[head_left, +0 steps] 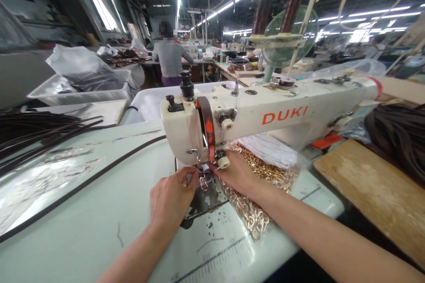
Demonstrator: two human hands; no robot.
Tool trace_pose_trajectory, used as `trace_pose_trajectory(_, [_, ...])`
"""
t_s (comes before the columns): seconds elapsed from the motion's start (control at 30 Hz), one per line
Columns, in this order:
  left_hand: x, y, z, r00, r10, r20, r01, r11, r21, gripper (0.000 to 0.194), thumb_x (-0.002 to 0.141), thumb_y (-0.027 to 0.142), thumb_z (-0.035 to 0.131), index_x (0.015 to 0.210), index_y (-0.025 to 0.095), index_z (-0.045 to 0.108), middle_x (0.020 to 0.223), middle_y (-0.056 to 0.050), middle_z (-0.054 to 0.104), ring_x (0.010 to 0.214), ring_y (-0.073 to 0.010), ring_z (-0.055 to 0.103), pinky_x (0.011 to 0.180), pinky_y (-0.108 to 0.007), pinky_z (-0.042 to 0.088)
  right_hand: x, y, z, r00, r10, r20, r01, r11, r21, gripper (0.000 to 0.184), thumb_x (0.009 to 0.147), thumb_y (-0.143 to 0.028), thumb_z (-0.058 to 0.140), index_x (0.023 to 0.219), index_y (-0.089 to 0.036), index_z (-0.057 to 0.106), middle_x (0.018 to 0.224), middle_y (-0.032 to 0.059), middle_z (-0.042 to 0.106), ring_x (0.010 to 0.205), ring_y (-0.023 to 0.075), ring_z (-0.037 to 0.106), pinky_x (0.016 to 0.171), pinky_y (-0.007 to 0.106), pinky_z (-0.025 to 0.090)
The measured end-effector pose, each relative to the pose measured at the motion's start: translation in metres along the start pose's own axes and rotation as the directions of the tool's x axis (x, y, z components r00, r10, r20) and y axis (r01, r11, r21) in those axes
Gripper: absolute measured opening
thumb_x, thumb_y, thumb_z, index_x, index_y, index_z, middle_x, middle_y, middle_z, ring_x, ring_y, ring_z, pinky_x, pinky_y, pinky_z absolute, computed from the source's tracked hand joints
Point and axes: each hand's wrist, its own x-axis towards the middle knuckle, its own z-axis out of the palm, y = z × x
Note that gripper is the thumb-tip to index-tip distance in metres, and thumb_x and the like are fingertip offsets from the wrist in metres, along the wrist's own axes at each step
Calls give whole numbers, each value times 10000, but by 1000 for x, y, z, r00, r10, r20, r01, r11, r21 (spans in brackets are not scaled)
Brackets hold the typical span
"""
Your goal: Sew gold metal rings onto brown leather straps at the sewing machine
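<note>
A white DUKI sewing machine [285, 115] stands on a pale green table [83, 230]. My left hand [172, 196] is pinched at the needle area, its fingertips on a small metal clasp [202, 182] by the presser foot. My right hand [237, 172] reaches under the machine head from the right, fingers curled toward the same spot; what they hold is hidden. A thin dark strap [99, 172] runs across the table from the left to the needle. A heap of gold metal clasps [255, 212] lies beneath my right wrist.
Dark straps [36, 132] are bundled at the left, more at the far right [398, 137]. A wooden board [375, 190] sits to the right. White bins with plastic bags [83, 84] stand behind. A person in grey [171, 57] works farther back. A green fan [288, 40] stands behind the machine.
</note>
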Motion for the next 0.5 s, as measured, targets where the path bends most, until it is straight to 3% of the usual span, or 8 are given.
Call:
trace_pose_trajectory(0.27, [0, 3, 0, 1000, -16, -1, 16, 1000, -5, 294, 841, 522, 415, 938, 397, 663, 739, 19, 692, 783, -283, 634, 581, -297, 336, 2, -2, -3, 998, 22, 59, -30, 988, 153, 160, 776, -326, 630, 818, -181, 684, 786, 31, 698, 730, 178, 645, 598, 233, 433])
trace_pose_trajectory(0.5, [-1, 4, 0, 1000, -25, -4, 25, 999, 26, 305, 839, 536, 416, 951, 396, 663, 758, 5, 700, 795, -295, 636, 591, -304, 343, 3, -2, -5, 998, 11, 58, -21, 985, 169, 208, 774, -371, 660, 799, -167, 697, 794, 46, 705, 752, 186, 649, 618, 237, 445])
